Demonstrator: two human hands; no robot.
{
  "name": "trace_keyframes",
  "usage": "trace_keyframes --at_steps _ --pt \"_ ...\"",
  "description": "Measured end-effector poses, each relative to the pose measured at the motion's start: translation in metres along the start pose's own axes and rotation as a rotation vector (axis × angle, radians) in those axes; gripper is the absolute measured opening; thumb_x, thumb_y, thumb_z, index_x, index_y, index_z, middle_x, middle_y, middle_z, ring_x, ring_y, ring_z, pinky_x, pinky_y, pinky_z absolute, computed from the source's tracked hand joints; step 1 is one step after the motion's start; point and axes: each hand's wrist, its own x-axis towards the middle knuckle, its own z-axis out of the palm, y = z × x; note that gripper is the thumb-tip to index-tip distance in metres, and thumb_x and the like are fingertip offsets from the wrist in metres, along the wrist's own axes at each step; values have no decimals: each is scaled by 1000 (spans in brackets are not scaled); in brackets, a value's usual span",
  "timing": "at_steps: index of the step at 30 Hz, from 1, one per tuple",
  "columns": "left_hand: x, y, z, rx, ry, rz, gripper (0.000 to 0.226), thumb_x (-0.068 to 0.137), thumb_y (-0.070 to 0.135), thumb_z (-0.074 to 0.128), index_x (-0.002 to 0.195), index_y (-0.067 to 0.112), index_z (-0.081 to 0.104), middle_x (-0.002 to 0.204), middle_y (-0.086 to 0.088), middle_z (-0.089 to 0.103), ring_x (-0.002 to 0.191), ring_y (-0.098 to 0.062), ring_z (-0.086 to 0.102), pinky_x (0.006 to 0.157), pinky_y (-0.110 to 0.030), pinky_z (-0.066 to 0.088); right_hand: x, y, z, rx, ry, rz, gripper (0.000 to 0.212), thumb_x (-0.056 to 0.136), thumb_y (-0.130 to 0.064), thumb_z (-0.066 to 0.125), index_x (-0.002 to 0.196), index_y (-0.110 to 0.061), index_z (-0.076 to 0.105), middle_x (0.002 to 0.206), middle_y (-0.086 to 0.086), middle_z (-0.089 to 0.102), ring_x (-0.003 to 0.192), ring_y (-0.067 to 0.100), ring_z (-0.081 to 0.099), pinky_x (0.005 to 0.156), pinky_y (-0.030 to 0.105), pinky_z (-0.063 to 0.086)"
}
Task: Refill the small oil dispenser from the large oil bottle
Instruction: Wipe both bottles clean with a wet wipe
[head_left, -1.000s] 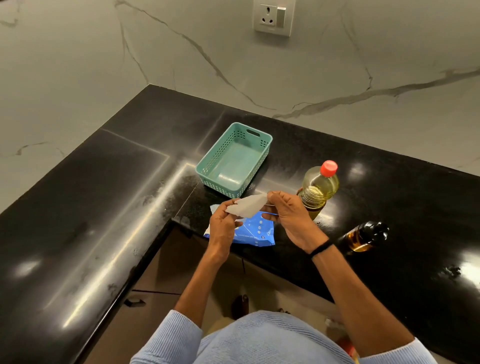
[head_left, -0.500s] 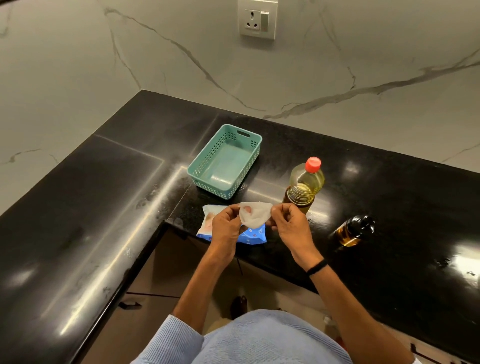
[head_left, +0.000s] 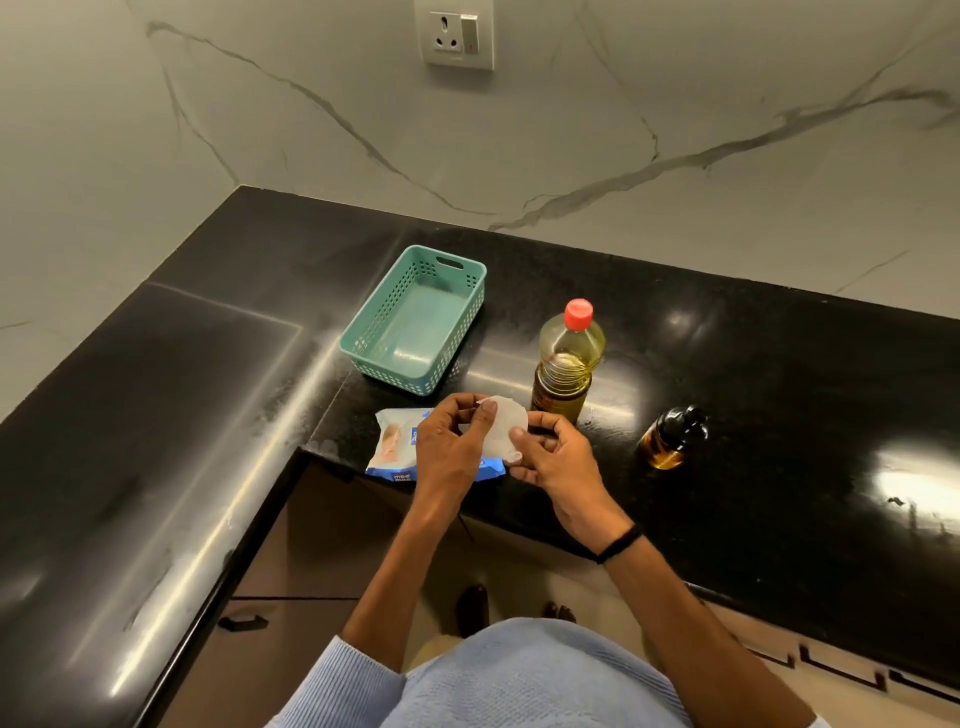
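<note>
**Wipe freed from its packet; no oil poured yet**

Head view: both hands hold a white wipe (head_left: 500, 427) just above the bench's (head_left: 779, 395) front edge, by its inner corner. The left hand (head_left: 451, 449) pinches the wipe's upper edge between thumb and curled fingers. The right hand (head_left: 557, 461) pinches its lower right side the same way. A second ago the sheet was stretched out flat between the hands. Now they have drawn together and it sits gathered between them, clear of the blue wipes packet (head_left: 393, 448), which lies on the front edge under the left hand.

The large oil bottle (head_left: 570, 364) stands upright just behind the hands, a little back from the front edge, its red cap on. The small oil dispenser (head_left: 673, 437), amber with a dark top, stands apart to its right near the same edge. Neither has moved.

The teal basket (head_left: 375, 318) sits further back, toward the wall corner.

By my reading this is wiping or preparation, and the refill itself has not begun: both containers look closed and neither is in hand.
</note>
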Motion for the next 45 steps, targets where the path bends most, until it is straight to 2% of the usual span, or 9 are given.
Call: trace_keyframes --at_steps 4,9,15,21,25,29,35,39,45 --pt "1 1 7 -42 3 -45 5 97 19 61 94 20 65 80 -3 65 73 -11 60 69 -26 53 0 0 -16 -75 57 -9 14 99 -11 56 111 -11 64 101 16 73 85 24 71 67 29 59" --pt "0 4 10 -142 -54 -129 15 95 27 55 83 23 63 86 0 63 85 -14 60 76 -36 48 -2 -1 -30 -132 106 -27 13 98 -18 58 108 -18 66 99 13 71 84 17 68 76 29 57" --pt "-6 9 17 -264 -194 -156 17 84 26 43 80 14 54 80 -5 54 79 -17 54 62 -28 50 2 -3 -33 -341 -9 -258 45 94 -24 65 137 -28 51 135 -5 56 120 7 56 101 28 50" --pt "-10 18 22 -377 -199 -200 28 101 16 32 85 13 54 75 -3 59 75 -15 58 63 -25 53 -1 -13 -48 -67 -172 -143 46 89 -16 70 132 -14 55 117 9 69 111 22 65 99 35 52" --pt "-10 18 27 -307 -228 -249 33 104 35 41 112 7 58 101 -15 69 88 -27 69 73 -46 58 -6 -15 -58 103 -189 -43 41 86 -20 71 124 -8 61 115 16 69 108 34 65 87 42 56" --pt "-10 13 33 -256 -241 -211 31 94 5 62 123 13 51 103 -9 72 95 -25 72 74 -43 61 -6 -15 -61 244 -210 41 47 88 -15 70 132 -9 54 124 19 65 115 39 63 101 60 47" --pt "-10 18 43 -74 -339 -49 43 95 -5 55 131 18 49 113 -9 68 102 -24 70 76 -33 59 -13 -23 -70 305 -395 155 37 96 -12 59 132 -7 58 129 21 63 118 34 61 105 48 47" --pt "-5 25 51 36 -365 74 55 92 -12 53 132 26 52 116 -1 67 103 -20 68 80 -32 58 -10 -27 -79 342 -357 142 46 92 -9 65 136 -1 53 134 27 57 124 41 56 108 57 42" --pt "5 35 56 185 -438 138 76 90 -10 58 146 36 36 109 -2 61 93 -20 64 85 -49 58 -12 -42 -101 464 -383 174 40 100 -15 53 138 -3 51 138 24 56 128 40 53 109 55 39"
